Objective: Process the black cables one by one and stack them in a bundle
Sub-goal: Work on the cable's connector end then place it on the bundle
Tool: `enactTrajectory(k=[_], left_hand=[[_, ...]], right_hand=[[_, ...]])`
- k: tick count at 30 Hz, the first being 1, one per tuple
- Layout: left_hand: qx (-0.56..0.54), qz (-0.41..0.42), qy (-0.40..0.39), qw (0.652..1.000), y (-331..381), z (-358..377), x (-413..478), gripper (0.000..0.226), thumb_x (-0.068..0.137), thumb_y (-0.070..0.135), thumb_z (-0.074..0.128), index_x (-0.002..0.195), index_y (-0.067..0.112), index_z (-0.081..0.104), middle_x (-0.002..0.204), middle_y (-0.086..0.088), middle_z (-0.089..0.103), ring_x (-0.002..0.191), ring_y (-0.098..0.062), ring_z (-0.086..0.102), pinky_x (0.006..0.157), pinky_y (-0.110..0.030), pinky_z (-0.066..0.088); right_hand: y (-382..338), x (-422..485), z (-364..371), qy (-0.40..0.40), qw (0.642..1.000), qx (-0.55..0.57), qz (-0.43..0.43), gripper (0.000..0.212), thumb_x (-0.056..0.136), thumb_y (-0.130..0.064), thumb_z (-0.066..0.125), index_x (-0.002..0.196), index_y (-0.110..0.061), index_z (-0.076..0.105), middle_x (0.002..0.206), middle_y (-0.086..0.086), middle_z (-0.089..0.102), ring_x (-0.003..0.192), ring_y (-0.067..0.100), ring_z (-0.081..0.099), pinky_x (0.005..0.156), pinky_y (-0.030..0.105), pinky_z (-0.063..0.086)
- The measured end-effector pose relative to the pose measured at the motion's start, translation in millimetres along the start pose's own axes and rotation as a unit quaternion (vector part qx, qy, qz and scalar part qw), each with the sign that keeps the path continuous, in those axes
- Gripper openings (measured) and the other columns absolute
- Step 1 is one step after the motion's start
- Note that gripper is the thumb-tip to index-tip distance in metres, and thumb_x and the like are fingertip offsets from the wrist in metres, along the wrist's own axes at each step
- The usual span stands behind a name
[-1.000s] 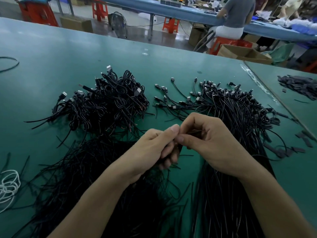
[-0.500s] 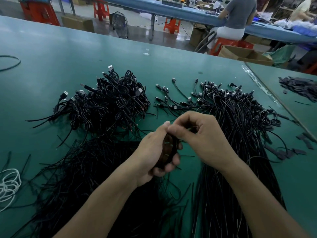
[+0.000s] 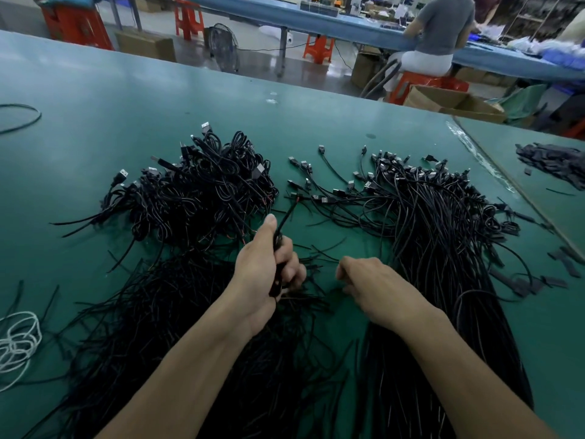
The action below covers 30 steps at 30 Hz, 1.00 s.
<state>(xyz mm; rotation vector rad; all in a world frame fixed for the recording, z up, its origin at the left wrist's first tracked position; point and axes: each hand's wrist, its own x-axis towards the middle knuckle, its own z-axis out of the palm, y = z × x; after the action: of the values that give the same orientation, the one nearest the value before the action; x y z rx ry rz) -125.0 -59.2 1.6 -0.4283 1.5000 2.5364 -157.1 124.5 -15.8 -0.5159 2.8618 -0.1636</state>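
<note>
Left hand (image 3: 264, 274) grips a coiled cable (image 3: 278, 245), centre frame. Right hand (image 3: 373, 285) beside it, fingers curled; too blurred to tell if it holds anything.

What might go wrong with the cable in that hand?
The cable is held only by the left hand, its end sticking out past the thumb, so the coil might spring loose. Loose black strands lie right beneath, so they might snag and get dragged into the coiled pile.
</note>
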Motion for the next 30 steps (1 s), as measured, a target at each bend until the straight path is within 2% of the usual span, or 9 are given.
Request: enactTrajectory(k=[2,6,10,14,17,20,23,27,30], left_hand=[[-0.005,-0.001,-0.001,1.0,0,2,-1,0.072,0.104,0.054,0.032,0.04,0.02,0.037,0.041,-0.003,0.039,0.038,-0.017,0.044,0.054,-0.031,0.042],[0.045,0.01,-0.038,0.998,-1,3,-7,0.068,0.099,0.066,0.028,0.048,0.021,0.037,0.043,0.002,0.031,0.031,-0.011,0.027,0.034,-0.017,0.023],[0.109,0.053,-0.07,0.99,-2,4,-12,0.071,0.102,0.062,0.019,0.048,0.019,0.039,0.043,0.003,0.026,0.033,-0.01,0.019,0.035,-0.018,0.018],[0.182,0.087,-0.086,0.976,-4,6,-13,0.061,0.105,0.036,0.032,0.05,0.018,0.051,0.04,0.004,0.028,0.031,-0.01,0.02,0.036,-0.017,0.019],[0.19,0.118,-0.087,0.971,-2,10,-15,0.017,0.083,0.029,0.048,0.074,0.017,0.057,0.044,0.01,0.037,0.034,-0.005,0.029,0.034,-0.017,0.024],[0.198,0.181,-0.102,0.958,-4,8,-12,0.025,0.078,0.029,0.051,0.099,0.023,0.062,0.061,0.01,0.061,0.055,-0.002,0.054,0.049,-0.015,0.041],[0.193,0.24,-0.113,0.945,-4,8,-11,0.026,0.093,0.028,0.05,0.106,0.017,0.069,0.089,0.002,0.075,0.082,-0.006,0.068,0.069,-0.017,0.051],[0.166,0.282,-0.096,0.94,-4,12,-15,0.051,0.11,0.023,0.03,0.089,0.011,0.074,0.058,0.015,0.066,0.051,0.007,0.06,0.051,-0.004,0.042],[0.138,0.276,-0.038,0.95,-2,12,-16,0.061,0.108,0.039,0.03,0.066,0.021,0.071,0.043,0.011,0.053,0.035,0.002,0.045,0.039,-0.01,0.033]], right_hand=[[-3,0,0,-0.033,0.999,-0.024,-0.008,0.024,0.093,0.002,0.046,0.111,-0.014,0.048,0.103,0.005,0.057,0.093,0.024,0.054,0.084,0.04,0.048],[0,-6,0,-0.066,0.997,-0.032,0.003,0.025,0.095,0.001,0.042,0.115,-0.014,0.043,0.108,0.006,0.052,0.098,0.024,0.049,0.086,0.037,0.043],[-4,-15,-15,0.053,0.988,0.135,0.047,0.016,0.102,-0.012,0.043,0.109,-0.021,0.054,0.107,-0.001,0.058,0.09,0.011,0.054,0.072,0.02,0.042],[-24,-22,-34,0.142,0.906,0.396,0.045,0.019,0.099,-0.009,0.053,0.093,-0.025,0.061,0.084,-0.007,0.064,0.07,0.002,0.067,0.057,0.019,0.049],[-42,-27,-45,0.166,0.844,0.511,-0.002,0.022,0.094,-0.002,0.06,0.089,-0.021,0.068,0.073,-0.01,0.067,0.063,0.003,0.063,0.058,0.018,0.046],[-54,-33,-51,0.167,0.851,0.496,-0.05,0.02,0.09,-0.002,0.067,0.092,-0.022,0.072,0.083,-0.009,0.073,0.077,0.006,0.068,0.069,0.02,0.053],[-64,-38,-52,0.205,0.874,0.431,-0.086,0.034,0.086,0.008,0.064,0.097,-0.024,0.07,0.087,-0.01,0.072,0.084,0.006,0.07,0.075,0.019,0.055],[-69,-41,-50,0.251,0.87,0.413,-0.098,0.043,0.085,0.007,0.066,0.101,-0.033,0.062,0.087,-0.012,0.07,0.088,0.005,0.069,0.077,0.017,0.055],[-70,-44,-46,0.25,0.866,0.422,-0.095,0.035,0.084,-0.002,0.075,0.099,-0.033,0.064,0.085,-0.012,0.07,0.081,0.009,0.069,0.071,0.02,0.055]])
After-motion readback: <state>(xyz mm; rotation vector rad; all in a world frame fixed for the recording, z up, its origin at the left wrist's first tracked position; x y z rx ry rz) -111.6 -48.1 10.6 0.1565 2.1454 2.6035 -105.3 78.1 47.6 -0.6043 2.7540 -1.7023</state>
